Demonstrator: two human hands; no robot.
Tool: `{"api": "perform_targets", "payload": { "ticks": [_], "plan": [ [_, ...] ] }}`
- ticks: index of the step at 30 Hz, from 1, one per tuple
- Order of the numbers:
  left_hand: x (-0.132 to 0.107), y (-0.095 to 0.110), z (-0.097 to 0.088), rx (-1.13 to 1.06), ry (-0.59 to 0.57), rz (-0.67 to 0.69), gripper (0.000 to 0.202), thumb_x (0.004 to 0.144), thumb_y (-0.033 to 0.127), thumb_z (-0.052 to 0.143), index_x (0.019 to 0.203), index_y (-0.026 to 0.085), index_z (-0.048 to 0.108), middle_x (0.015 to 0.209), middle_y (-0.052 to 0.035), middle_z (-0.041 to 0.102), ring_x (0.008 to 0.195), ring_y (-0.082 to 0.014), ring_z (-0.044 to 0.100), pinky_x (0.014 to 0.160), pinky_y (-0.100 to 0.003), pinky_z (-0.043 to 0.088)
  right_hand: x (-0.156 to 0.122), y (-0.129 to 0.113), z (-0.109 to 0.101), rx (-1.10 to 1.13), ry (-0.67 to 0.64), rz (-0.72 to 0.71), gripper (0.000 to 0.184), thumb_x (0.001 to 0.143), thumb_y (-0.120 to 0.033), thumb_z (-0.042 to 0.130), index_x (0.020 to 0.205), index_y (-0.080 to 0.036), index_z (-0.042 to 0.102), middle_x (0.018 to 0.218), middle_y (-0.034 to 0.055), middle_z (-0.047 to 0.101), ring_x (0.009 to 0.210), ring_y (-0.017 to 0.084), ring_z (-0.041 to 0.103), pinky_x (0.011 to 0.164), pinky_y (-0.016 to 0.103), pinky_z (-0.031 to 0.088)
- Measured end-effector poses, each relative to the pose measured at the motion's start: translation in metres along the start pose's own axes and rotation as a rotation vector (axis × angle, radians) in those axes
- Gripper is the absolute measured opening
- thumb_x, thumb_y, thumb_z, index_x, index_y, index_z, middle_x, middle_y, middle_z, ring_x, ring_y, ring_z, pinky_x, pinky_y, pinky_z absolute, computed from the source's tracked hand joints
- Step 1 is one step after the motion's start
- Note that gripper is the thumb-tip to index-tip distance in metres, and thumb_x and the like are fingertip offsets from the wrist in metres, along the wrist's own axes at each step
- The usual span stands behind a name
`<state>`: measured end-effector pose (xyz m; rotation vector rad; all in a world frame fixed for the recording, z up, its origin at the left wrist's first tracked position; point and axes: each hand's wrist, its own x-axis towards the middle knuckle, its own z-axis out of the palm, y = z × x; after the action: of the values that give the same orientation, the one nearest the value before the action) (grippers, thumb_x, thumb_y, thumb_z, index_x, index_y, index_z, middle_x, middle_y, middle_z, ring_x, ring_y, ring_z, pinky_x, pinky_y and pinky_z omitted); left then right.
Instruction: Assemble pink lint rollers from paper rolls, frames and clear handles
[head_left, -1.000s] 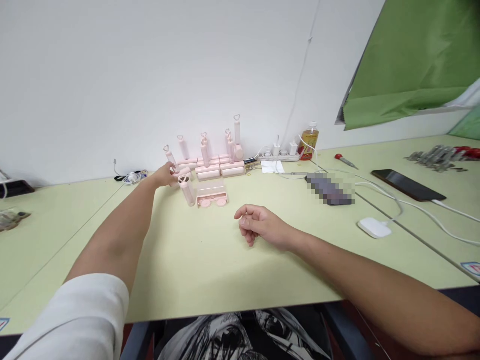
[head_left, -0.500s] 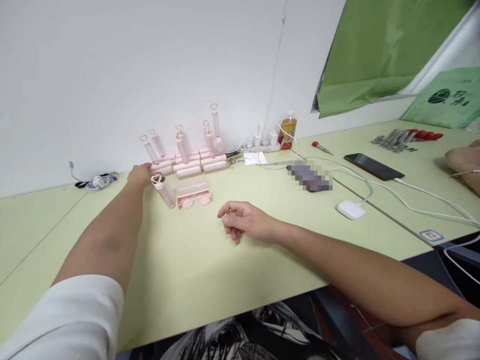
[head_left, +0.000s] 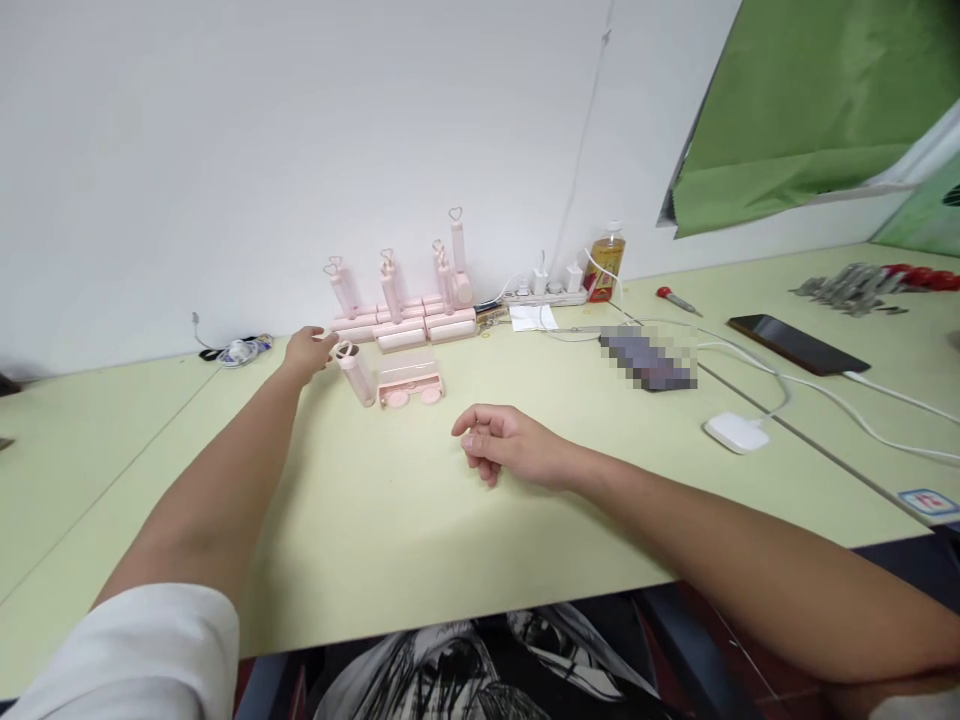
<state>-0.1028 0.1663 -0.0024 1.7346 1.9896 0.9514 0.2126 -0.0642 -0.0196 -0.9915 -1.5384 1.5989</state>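
Note:
My left hand (head_left: 306, 355) is at the left end of the row of pink cases, its fingers parted and seemingly empty. Close to its fingertips a clear pink tube with a heart-shaped loop (head_left: 357, 374) leans to one side. Beside that tube lies an open pink case (head_left: 411, 384) with a clear lid and two round pink pieces at its front. Behind them, several closed pink cases (head_left: 401, 334) are lined up, with heart-topped tubes (head_left: 390, 295) standing among them. My right hand (head_left: 499, 442) rests on the table, fingers loosely curled and apart, with nothing in it.
A power strip (head_left: 544, 297) with chargers and a bottle (head_left: 604, 262) stand along the wall. To the right are a blurred-out dark device (head_left: 645, 362), a phone (head_left: 796, 343), a white charger (head_left: 736, 432), cables, a red-ended tool (head_left: 678, 301) and several metal pieces (head_left: 851, 288). Bundled cable (head_left: 240, 350) lies left.
The view has turned, so the table's things sit differently in it. My left hand has drawn back slightly from the end case, and its fingers now show apart. My right hand stays put.

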Motion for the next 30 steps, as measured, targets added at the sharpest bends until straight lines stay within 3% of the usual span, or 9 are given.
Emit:
{"api": "perform_targets", "payload": {
  "ticks": [4,7,12,15,20,30],
  "plan": [
    [-0.04,0.002,-0.016,-0.145,0.089,0.01,0.031,0.086,0.039,0.046,0.104,0.017,0.059,0.09,-0.0068,0.063,0.056,-0.0099,0.056,0.049,-0.022,0.044,-0.001,0.005,0.003,-0.053,-0.037,-0.006,0.026,0.082,-0.037,0.066,0.095,-0.018,0.055,0.061,-0.0055,0.055,0.051,0.009,0.052,0.05,0.023,0.047],
    [-0.078,0.01,-0.024,-0.307,0.188,0.145,0.031,0.085,0.039,0.047,0.102,0.018,0.063,0.078,-0.002,0.059,0.05,-0.0088,0.048,0.047,-0.022,0.039,-0.001,0.009,0.004,-0.106,-0.048,0.003,0.027,0.081,-0.038,0.067,0.096,-0.018,0.056,0.063,-0.0058,0.054,0.052,0.008,0.052,0.051,0.023,0.047],
    [-0.12,0.026,-0.016,-0.137,0.143,0.294,0.039,0.083,0.046,0.053,0.108,0.019,0.066,0.063,0.002,0.052,0.056,-0.0121,0.046,0.055,-0.024,0.037,0.001,0.014,0.003,-0.127,-0.036,0.022,0.03,0.079,-0.041,0.068,0.094,-0.018,0.057,0.063,-0.006,0.052,0.052,0.009,0.052,0.05,0.024,0.046],
    [-0.121,0.031,-0.006,-0.112,0.125,0.269,0.042,0.081,0.048,0.057,0.111,0.019,0.064,0.062,0.0031,0.051,0.058,-0.0129,0.048,0.057,-0.024,0.036,0.001,0.014,0.003,-0.125,-0.027,0.026,0.031,0.079,-0.042,0.068,0.094,-0.018,0.057,0.062,-0.0061,0.052,0.051,0.009,0.051,0.05,0.024,0.045],
    [-0.112,0.032,0.002,-0.19,0.185,0.215,0.034,0.079,0.048,0.06,0.095,0.019,0.067,0.059,0.0035,0.048,0.056,-0.0123,0.045,0.054,-0.024,0.034,0.0,0.014,0.002,-0.12,-0.036,0.032,0.03,0.079,-0.041,0.068,0.093,-0.018,0.057,0.061,-0.0059,0.052,0.052,0.009,0.05,0.052,0.024,0.044],
    [-0.114,0.035,0.006,-0.331,0.227,0.267,0.026,0.082,0.042,0.057,0.084,0.018,0.066,0.057,0.0037,0.046,0.053,-0.0108,0.041,0.053,-0.023,0.035,0.0,0.014,0.002,-0.128,-0.043,0.035,0.029,0.08,-0.041,0.067,0.094,-0.018,0.056,0.059,-0.0061,0.052,0.051,0.009,0.049,0.052,0.024,0.043]
  ]
}}
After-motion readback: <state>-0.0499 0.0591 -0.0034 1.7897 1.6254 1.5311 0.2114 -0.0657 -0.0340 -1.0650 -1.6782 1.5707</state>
